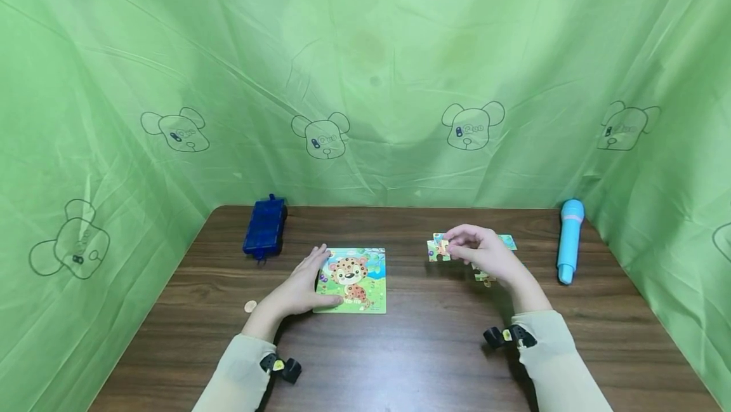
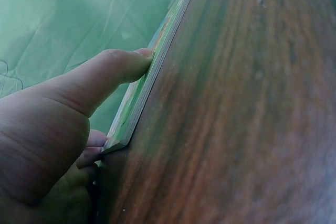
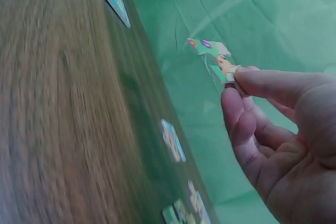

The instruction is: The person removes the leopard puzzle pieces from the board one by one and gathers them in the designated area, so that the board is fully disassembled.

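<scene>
— Puzzle board (image 1: pixel 354 280) first: where does it lie?

— Flat on the wooden table (image 1: pixel 400 361), left of centre, with a cartoon leopard on it. Further left stand a blue case (image 1: pixel 265 226) at the table's back edge and a small tan disc (image 1: pixel 250 305) near the left sleeve.

— And the left hand (image 1: pixel 302 288)?

— It rests on the board's left edge, fingers fairly straight; the left wrist view shows the thumb (image 2: pixel 113 72) pressing the board's rim.

— The right hand (image 1: pixel 482 253)?

— Right of the board, it pinches a puzzle piece (image 3: pixel 212 56) between thumb and fingertips, lifted off the table. Loose pieces (image 1: pixel 436 250) lie beneath and beside it; how many, I can't quite tell.

— Anything further right?

— A light blue toy microphone (image 1: pixel 569 240) lies near the right edge, against the green cloth backdrop (image 1: pixel 365 69).
</scene>
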Motion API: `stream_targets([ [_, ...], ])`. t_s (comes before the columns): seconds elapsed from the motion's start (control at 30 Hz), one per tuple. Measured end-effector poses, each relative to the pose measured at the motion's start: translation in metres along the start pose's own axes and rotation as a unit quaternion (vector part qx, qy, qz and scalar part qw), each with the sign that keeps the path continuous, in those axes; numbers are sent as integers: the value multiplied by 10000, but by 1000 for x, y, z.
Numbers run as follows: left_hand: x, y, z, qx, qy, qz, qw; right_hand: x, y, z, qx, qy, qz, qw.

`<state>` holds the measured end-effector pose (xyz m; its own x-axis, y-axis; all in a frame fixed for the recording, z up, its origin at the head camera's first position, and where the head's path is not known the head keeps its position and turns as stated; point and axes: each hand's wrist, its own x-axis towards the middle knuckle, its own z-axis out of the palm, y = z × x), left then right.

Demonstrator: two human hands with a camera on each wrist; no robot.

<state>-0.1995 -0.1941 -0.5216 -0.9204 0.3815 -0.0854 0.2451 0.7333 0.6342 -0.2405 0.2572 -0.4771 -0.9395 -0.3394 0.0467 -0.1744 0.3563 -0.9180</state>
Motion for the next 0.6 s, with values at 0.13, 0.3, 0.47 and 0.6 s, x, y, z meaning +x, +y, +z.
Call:
stream_targets([
  [0.13, 0, 0, 0, 33, -34, -19, 10000, -3, 13, -9, -32, -138, 173, 9997],
  [0.3, 0, 2, 0, 45, -36, -21, 10000, -4, 24, -13, -309, -270, 233, 9989],
  [0.47, 0, 3, -2, 65, -36, -58, 10000, -4, 29, -13, -706, -370, 166, 9967],
  [0.6, 0, 3, -2, 102, -13, -67, 9999, -4, 31, -12, -1057, -371, 153, 9936],
])
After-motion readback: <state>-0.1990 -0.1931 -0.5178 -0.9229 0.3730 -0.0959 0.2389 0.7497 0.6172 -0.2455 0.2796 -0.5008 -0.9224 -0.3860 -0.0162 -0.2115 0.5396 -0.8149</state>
